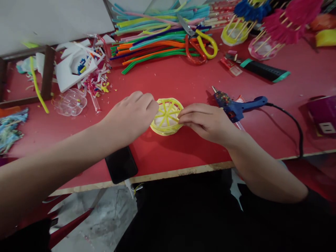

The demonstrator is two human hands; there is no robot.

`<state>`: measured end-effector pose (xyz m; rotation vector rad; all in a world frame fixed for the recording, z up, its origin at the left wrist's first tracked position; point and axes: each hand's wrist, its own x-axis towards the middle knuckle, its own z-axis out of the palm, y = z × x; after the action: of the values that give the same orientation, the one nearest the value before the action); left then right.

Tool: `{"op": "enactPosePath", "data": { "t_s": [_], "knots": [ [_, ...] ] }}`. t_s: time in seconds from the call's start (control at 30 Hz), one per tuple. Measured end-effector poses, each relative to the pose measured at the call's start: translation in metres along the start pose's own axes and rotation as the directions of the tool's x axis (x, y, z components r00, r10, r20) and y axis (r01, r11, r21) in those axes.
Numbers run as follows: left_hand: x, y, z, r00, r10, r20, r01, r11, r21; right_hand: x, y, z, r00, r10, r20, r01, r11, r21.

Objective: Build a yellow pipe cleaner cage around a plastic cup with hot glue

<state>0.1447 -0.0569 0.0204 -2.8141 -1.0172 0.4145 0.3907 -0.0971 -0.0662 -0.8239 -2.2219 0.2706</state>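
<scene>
A small round yellow basket [166, 120] of pipe cleaners, with spokes across its top and a pale inside, stands on the red table. My left hand [133, 113] is closed at the basket's left rim, its fingertips hidden behind the back of the hand. At the right rim my right hand [204, 120] pinches the yellow edge between thumb and fingers. Just right of that hand lies a blue hot glue gun [235, 106] with its nozzle pointing to the upper left.
Colourful pipe cleaners [157, 38] are piled at the back, with scissors [195, 40] on them. A utility knife [265, 70] lies at right. A phone [121, 165] rests by the front edge. Scraps and a clear plastic tray [70, 102] are at left. Stick-built crafts [237, 29] stand behind.
</scene>
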Motion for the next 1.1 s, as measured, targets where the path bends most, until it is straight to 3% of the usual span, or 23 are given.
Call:
{"op": "enactPosePath", "data": {
  "t_s": [0.17, 0.33, 0.43, 0.5, 0.67, 0.77, 0.9, 0.97, 1.03, 1.1],
  "knots": [
    [-0.007, 0.003, 0.009, 0.996, -0.038, -0.079, 0.034, 0.998, -0.051, 0.0, 0.0, 0.001, 1.0, 0.006, -0.015, -0.006, 1.0, 0.009],
    [-0.011, -0.003, 0.014, 0.982, -0.092, -0.167, 0.041, 0.957, -0.286, 0.0, 0.0, 0.002, 1.0, -0.007, -0.027, 0.007, 1.0, 0.001],
    [-0.01, -0.013, 0.011, 0.946, -0.232, -0.228, 0.104, 0.88, -0.464, 0.0, 0.0, 0.003, 0.999, -0.002, -0.043, 0.003, 1.0, 0.01],
    [-0.009, -0.022, 0.009, 0.897, -0.349, -0.272, 0.167, 0.837, -0.522, 0.0, 0.0, 0.003, 0.999, 0.006, -0.038, -0.006, 1.0, 0.01],
    [-0.008, -0.056, 0.011, 0.818, -0.538, -0.204, 0.376, 0.768, -0.519, 0.0, -0.001, 0.003, 0.999, 0.004, -0.034, -0.003, 1.0, 0.015],
    [-0.009, -0.08, 0.019, 0.815, -0.555, -0.166, 0.41, 0.755, -0.511, 0.0, 0.0, 0.002, 1.0, -0.004, -0.03, 0.004, 1.0, 0.006],
    [-0.013, -0.105, 0.034, 0.783, -0.608, -0.134, 0.539, 0.769, -0.343, -0.001, 0.001, 0.001, 1.0, -0.002, -0.019, 0.002, 1.0, 0.006],
    [-0.015, -0.107, 0.038, 0.765, -0.631, -0.125, 0.572, 0.756, -0.318, -0.001, 0.001, 0.001, 1.0, -0.001, -0.01, 0.001, 1.0, 0.006],
    [-0.016, -0.098, 0.039, 0.787, -0.609, -0.096, 0.547, 0.762, -0.346, -0.001, 0.0, 0.0, 1.0, -0.003, -0.005, 0.003, 1.0, 0.001],
    [-0.017, -0.076, 0.036, 0.818, -0.575, -0.024, 0.495, 0.724, -0.481, -0.001, -0.001, 0.001, 1.0, -0.005, -0.01, 0.005, 1.0, -0.003]
  ]
}}
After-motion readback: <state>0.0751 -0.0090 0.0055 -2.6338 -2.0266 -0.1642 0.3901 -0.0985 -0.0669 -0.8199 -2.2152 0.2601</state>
